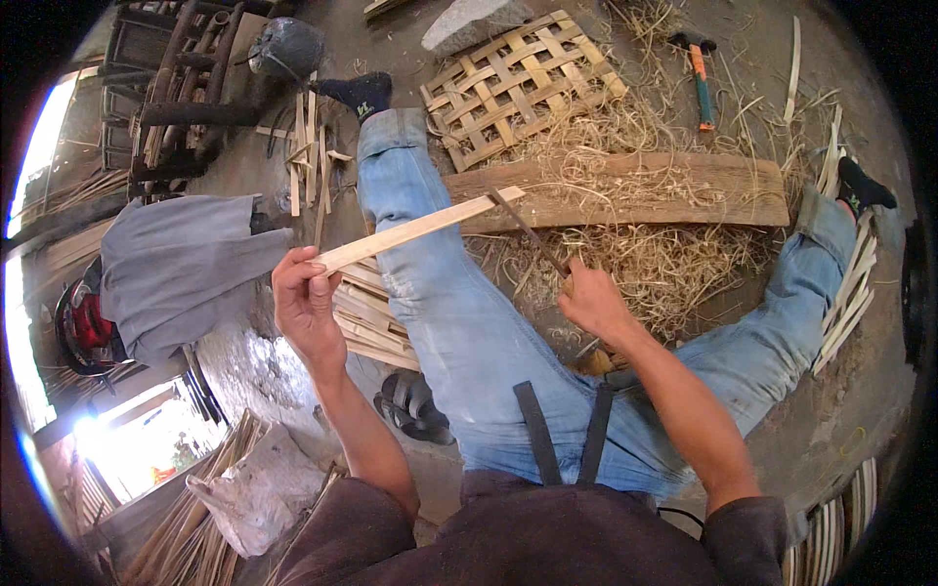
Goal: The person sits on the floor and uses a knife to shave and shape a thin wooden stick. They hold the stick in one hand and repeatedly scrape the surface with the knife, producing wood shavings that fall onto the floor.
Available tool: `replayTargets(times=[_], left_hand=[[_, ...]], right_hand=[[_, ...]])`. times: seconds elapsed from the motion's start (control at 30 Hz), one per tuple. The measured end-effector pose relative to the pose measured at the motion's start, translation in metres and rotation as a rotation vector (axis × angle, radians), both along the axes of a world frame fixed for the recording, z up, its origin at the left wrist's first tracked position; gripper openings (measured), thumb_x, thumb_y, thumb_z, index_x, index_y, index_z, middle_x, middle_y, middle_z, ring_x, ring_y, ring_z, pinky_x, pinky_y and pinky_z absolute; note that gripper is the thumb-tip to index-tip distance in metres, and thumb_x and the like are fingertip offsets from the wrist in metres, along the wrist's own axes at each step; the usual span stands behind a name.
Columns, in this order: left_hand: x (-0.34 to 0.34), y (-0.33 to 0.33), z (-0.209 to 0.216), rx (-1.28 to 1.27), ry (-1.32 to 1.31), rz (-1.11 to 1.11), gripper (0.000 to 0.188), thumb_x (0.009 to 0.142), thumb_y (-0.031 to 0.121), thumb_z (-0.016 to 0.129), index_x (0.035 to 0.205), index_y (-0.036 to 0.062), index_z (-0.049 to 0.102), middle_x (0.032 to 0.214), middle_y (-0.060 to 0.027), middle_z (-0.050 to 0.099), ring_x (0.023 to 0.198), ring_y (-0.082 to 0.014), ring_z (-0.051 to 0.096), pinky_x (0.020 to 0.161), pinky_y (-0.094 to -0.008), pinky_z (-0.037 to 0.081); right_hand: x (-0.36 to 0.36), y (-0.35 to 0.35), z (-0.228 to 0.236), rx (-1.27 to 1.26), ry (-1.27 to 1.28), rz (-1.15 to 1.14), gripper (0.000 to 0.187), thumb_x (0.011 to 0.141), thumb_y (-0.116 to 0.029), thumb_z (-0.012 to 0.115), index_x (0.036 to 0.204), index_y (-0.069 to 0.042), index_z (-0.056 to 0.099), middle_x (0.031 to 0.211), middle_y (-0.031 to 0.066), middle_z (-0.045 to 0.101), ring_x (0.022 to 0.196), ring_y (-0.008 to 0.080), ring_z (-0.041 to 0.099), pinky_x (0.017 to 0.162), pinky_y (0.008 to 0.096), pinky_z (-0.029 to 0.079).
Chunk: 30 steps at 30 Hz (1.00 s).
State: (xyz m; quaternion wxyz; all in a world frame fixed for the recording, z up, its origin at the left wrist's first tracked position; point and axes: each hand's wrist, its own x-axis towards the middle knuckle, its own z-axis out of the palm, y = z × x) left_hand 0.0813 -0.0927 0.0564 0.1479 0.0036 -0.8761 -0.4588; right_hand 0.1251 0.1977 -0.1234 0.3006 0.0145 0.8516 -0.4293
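My left hand [311, 303] pinches one end of a flat, pale bamboo strip [415, 230], which slants up to the right across my left leg. In my right hand [591, 301] is the handle of a knife [532, 234], its narrow dark blade pointing up and left. The blade's tip end meets the strip near its far end; whether it cuts in is too small to tell. Beyond them a wooden plank [674, 181] lies crosswise between my legs, strewn with curly shavings [635, 278]. More split strips [366, 322] lie beside my left thigh.
A woven bamboo panel [523, 83] lies past the plank, near a grey stone [474, 24]. A hammer [701, 83] with an orange and green handle is at the far right. Strips [848, 293] lie outside my right leg. Sandals [415, 405] and a draped grey cloth [186, 264] are at left.
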Motion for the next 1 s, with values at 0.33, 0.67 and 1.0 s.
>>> replayTargets(times=[0.33, 0.67, 1.0], left_hand=[[-0.011, 0.012, -0.013, 0.016, 0.167, 0.021, 0.018, 0.096, 0.018, 0.061, 0.101, 0.0005, 0.057, 0.107, -0.0088, 0.059, 0.095, -0.0151, 0.059, 0.081, -0.0272, 0.053], [-0.017, 0.018, -0.004, -0.229, 0.114, 0.150, 0.020, 0.094, 0.020, 0.065, 0.097, 0.0008, 0.061, 0.090, -0.0031, 0.062, 0.082, -0.0094, 0.056, 0.075, -0.0227, 0.047], [-0.022, 0.007, -0.009, -0.121, 0.110, 0.128, 0.018, 0.092, 0.016, 0.067, 0.097, -0.0012, 0.062, 0.089, -0.0026, 0.062, 0.079, -0.0085, 0.056, 0.073, -0.0224, 0.047]], right_hand=[[0.006, 0.026, -0.008, 0.079, 0.016, -0.101, 0.035, 0.079, -0.017, 0.062, 0.103, 0.007, 0.051, 0.079, 0.0291, 0.064, 0.080, 0.0451, 0.065, 0.075, 0.0512, 0.053], [0.001, -0.015, 0.023, 0.032, -0.005, -0.234, 0.034, 0.081, -0.018, 0.061, 0.101, 0.006, 0.049, 0.079, 0.0287, 0.065, 0.082, 0.0443, 0.065, 0.074, 0.0521, 0.052], [0.008, -0.082, 0.111, -0.318, 0.322, -0.086, 0.026, 0.084, -0.015, 0.061, 0.097, 0.004, 0.048, 0.076, 0.0264, 0.064, 0.075, 0.0454, 0.065, 0.067, 0.0517, 0.053]])
